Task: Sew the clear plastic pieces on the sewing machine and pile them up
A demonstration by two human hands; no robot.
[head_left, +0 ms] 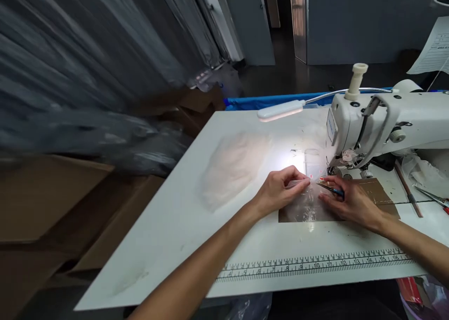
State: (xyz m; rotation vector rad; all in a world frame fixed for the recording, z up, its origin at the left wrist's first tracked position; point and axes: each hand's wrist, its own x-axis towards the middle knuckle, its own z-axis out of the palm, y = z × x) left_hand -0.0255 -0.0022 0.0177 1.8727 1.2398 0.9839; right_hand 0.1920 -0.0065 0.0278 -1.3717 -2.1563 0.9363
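Note:
My left hand (282,188) is closed in a pinch on the edge of a sheer whitish fabric (305,196), just left of the needle area. In my right hand (356,205) are small thread snips (331,189) with a blue handle, their pointed tips aimed left at the fabric between my hands. The fabric lies partly over a brown sheet (373,191) on the table. Right behind my fingers stands the head of a white sewing machine (345,123). Its presser foot is mostly hidden.
A pale fabric pile (235,170) lies on the white table (168,254). A lamp (280,110) lights the sewing spot. Scissors (433,198) and a brown stick (409,189) lie at right. A printed ruler (315,266) runs along the front; cardboard boxes (45,193) stand left.

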